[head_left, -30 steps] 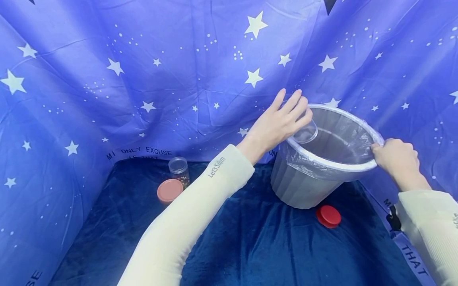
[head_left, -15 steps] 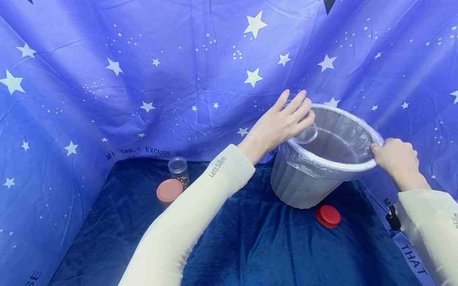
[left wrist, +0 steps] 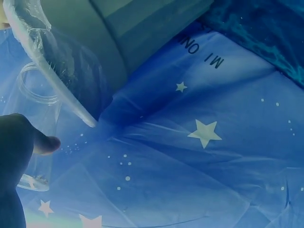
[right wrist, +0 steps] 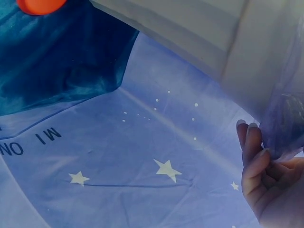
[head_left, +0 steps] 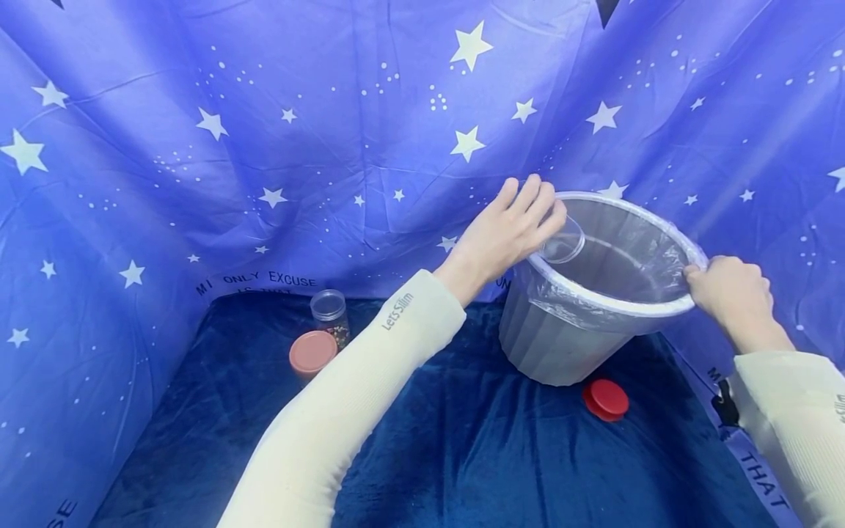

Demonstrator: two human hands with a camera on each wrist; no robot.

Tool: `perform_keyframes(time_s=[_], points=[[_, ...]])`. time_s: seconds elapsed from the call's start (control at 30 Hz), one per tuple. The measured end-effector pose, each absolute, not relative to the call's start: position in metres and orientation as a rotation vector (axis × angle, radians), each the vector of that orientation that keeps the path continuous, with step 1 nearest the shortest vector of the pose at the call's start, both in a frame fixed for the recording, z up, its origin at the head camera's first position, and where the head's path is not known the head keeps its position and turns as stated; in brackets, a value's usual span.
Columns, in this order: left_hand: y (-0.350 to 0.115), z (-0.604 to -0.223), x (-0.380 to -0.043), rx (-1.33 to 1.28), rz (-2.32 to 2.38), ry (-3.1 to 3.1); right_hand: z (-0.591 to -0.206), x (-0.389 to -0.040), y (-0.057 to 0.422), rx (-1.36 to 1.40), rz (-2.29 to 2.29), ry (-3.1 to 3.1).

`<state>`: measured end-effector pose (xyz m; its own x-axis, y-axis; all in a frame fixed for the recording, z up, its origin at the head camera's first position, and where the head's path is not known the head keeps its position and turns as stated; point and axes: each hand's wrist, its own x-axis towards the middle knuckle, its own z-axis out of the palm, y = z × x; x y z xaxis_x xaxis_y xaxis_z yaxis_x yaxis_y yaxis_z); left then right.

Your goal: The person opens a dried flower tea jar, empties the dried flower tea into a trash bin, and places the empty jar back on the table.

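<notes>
My left hand (head_left: 511,231) grips a clear plastic jar (head_left: 565,246) and holds it tilted over the left rim of a grey trash can (head_left: 561,345). In the left wrist view the jar (left wrist: 38,83) looks see-through, its mouth at the can's rim. No contents show inside it. A clear bag lines the can, folded over the rim. On the can's right side my right hand (head_left: 736,301) grips the rim, thumb on the inner side. The can leans toward the left. In the right wrist view, the right hand's fingers (right wrist: 254,147) curl by the bag's edge.
A red lid (head_left: 607,400) lies on the dark blue cloth (head_left: 462,455) in front of the can. Left of the left sleeve stand a pink-lidded jar (head_left: 313,352) and an uncovered clear jar (head_left: 330,312) with small bits inside. Starry blue curtains (head_left: 370,147) surround the cloth.
My left hand has shifted slightly left and down over the last half second, and more of the jar's mouth shows. The right hand and the trash can look unmoved.
</notes>
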<state>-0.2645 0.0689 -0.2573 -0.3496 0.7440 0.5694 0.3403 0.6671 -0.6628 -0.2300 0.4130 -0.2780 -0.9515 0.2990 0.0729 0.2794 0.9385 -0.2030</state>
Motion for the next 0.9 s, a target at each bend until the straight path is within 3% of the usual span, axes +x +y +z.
perform_keyframes(time_s=[0.9], points=[[0.055, -0.254, -0.264, -0.765, 0.337, -2.543, -0.273, -0.23, 0.408, -0.487, 0.283, -3.021]])
